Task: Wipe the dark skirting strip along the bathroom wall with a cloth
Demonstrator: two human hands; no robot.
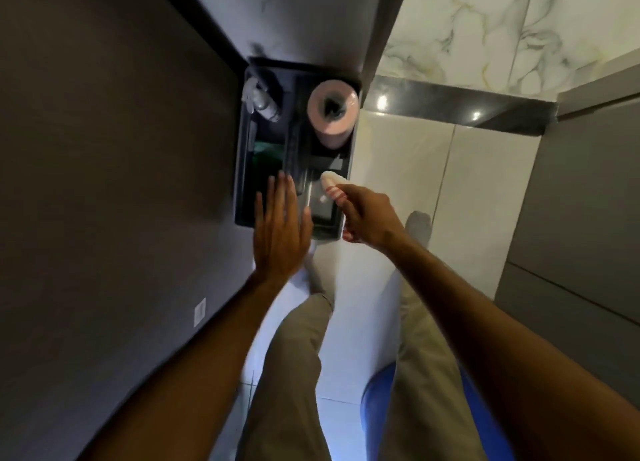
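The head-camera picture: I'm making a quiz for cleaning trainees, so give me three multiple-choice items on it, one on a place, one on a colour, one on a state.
1. Where does the pink toilet-paper roll stand?
A. in the dark wall-mounted caddy
B. on the floor
C. in the left hand

2. What colour are the stripes on the white cloth?
A. green
B. red
C. black

3. How is the left hand?
A. clenched around the cloth
B. open, fingers spread flat
C. gripping the roll

Answers:
1 A, the roll stands in the caddy's far right compartment.
2 B, red bands cross the cloth beside the right hand that grips it.
3 B, its fingers are extended and it holds nothing.
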